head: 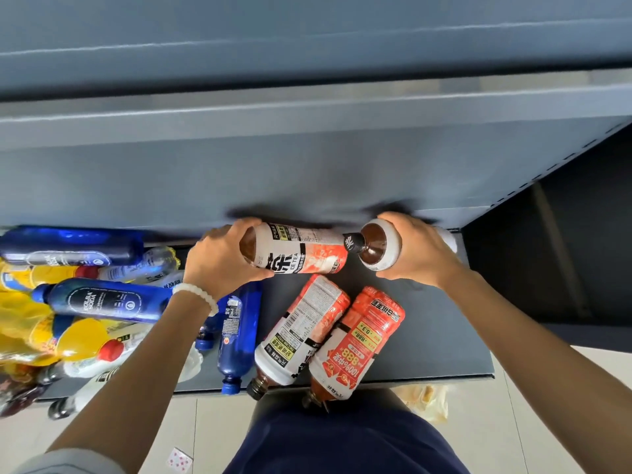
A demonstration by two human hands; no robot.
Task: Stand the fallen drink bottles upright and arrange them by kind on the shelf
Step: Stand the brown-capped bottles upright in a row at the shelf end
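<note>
My left hand [222, 256] grips the base end of an iced tea bottle [301, 251] that lies on its side along the back of the shelf [444, 336], its long axis running left to right with the black cap pointing at my right hand [415, 249]. That right hand is curled round a second tea bottle [378, 248], whose bottom faces me, so I judge it is tipped or lying with its length running away from me; the cap end is hidden. The two bottles nearly meet, cap against base. To stand the left one up I would swing the cap end upward about the base in my palm, and there looks to be headroom under the shelf above. Two more tea bottles, one white-labelled [301, 330] and one red-labelled [359, 340], lie side by side near the front edge, caps toward me, just beside my left forearm. Further left sits a jumble of blue soda bottles [102, 299] and yellow bottles [78, 336], still fallen. The shelf surface is dark and flat, with bare space on the right
</note>
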